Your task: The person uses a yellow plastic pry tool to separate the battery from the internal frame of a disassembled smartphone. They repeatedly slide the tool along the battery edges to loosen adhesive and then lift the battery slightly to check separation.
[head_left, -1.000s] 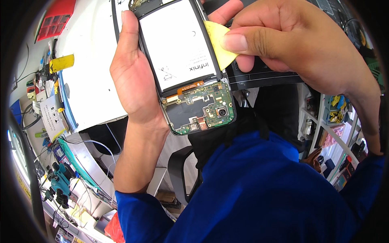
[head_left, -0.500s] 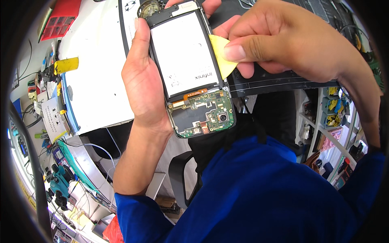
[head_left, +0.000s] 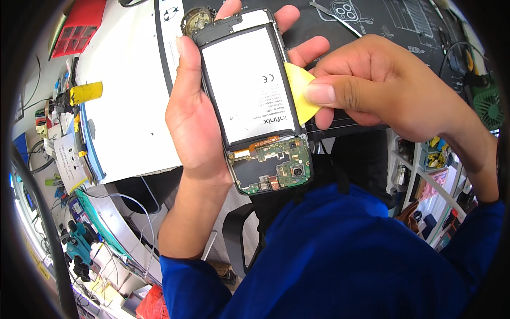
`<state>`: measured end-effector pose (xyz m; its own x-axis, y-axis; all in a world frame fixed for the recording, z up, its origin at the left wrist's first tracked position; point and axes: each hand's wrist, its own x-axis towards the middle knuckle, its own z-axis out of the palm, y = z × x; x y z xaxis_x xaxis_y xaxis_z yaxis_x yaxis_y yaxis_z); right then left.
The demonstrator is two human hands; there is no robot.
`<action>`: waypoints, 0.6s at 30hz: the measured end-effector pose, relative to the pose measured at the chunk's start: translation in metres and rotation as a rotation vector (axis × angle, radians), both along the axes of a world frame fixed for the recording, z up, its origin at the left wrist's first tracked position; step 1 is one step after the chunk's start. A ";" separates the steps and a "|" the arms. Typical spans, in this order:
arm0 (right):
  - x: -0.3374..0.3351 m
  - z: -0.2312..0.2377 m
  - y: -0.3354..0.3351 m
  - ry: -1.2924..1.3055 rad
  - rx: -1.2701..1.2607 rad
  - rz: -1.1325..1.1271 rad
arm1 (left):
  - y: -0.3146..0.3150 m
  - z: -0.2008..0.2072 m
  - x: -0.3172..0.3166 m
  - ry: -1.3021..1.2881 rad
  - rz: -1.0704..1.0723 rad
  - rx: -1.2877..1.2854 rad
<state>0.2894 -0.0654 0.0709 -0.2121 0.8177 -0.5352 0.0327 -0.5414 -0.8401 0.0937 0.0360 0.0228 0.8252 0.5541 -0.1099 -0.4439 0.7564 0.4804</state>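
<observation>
An opened smartphone (head_left: 212, 36) lies in my left hand (head_left: 186, 119), thumb along its left edge and fingers showing past the top and right edges. A white battery (head_left: 241, 80) fills its middle. Below that sit an orange flex cable (head_left: 264, 142) and a green circuit board (head_left: 300, 154) with a camera module. Between thumb and fingers, my right hand (head_left: 361, 87) pinches a thin yellow triangular pick (head_left: 301, 95). The pick's left edge meets the phone's right side along the battery; how deep it reaches is hidden.
A black work mat (head_left: 393, 32) with printed line drawings covers the bench, a metal tool (head_left: 337, 21) on it. A round metal part (head_left: 197, 20) stands behind the phone. Further left are a white surface (head_left: 122, 95) and a red drawer box (head_left: 78, 29); shelves (head_left: 419, 175) stand at right.
Both hands and the phone have shifted slightly down and right in view. The phone is tilted a little differently, so less glare covers the battery. The pick stays at the right edge.
</observation>
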 end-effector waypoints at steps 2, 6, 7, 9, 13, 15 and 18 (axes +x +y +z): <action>-0.003 0.000 -0.003 -0.007 0.020 -0.027 | -0.001 0.003 0.000 0.009 0.012 -0.014; -0.008 0.004 -0.005 -0.118 0.067 -0.022 | -0.001 0.009 0.000 -0.016 0.004 -0.055; -0.010 0.005 -0.005 -0.155 0.070 -0.025 | 0.000 0.005 -0.001 -0.060 -0.022 -0.049; -0.013 0.003 -0.007 -0.174 0.066 -0.041 | 0.003 -0.005 -0.005 -0.139 -0.074 -0.017; -0.016 0.004 -0.006 -0.183 0.075 -0.050 | 0.002 -0.005 -0.007 -0.135 -0.075 -0.036; -0.014 0.007 -0.004 -0.208 0.062 -0.018 | 0.002 -0.004 -0.007 -0.122 -0.070 -0.033; -0.013 0.010 -0.001 -0.220 0.051 0.005 | 0.000 -0.002 -0.006 -0.106 -0.039 -0.055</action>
<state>0.2766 -0.0665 0.0814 -0.0988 0.8443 -0.5267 0.2204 -0.4976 -0.8389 0.0878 0.0361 0.0208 0.8548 0.5165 -0.0501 -0.4594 0.7980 0.3900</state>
